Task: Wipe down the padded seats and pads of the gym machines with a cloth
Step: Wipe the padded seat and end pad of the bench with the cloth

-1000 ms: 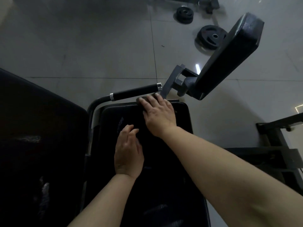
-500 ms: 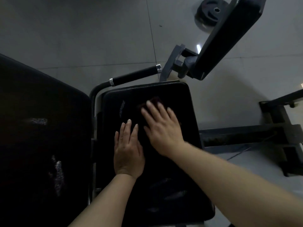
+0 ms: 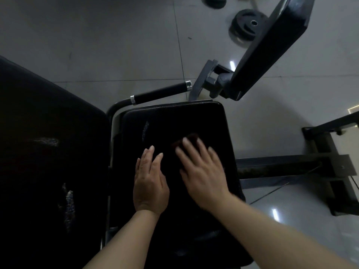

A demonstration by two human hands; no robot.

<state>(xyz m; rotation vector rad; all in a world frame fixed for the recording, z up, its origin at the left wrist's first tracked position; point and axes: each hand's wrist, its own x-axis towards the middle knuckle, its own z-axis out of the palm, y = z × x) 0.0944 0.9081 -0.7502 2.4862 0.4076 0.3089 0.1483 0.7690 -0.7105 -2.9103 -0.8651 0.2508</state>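
A black padded seat fills the middle of the view. My right hand lies flat on it with straight fingers, pressing a dark reddish cloth whose edge shows past the fingertips. My left hand rests flat on the seat just to the left, fingers straight, holding nothing. A large black back pad stands at the left. A tilted black pad on a grey bracket sits at the upper right.
A black foam-grip handle runs along the seat's far edge. Weight plates lie on the grey tiled floor beyond. A dark steel frame extends on the right.
My right hand slid the cloth from the seat's far edge back toward me and a little right. My left hand stayed flat on the seat. The view shifted slightly.
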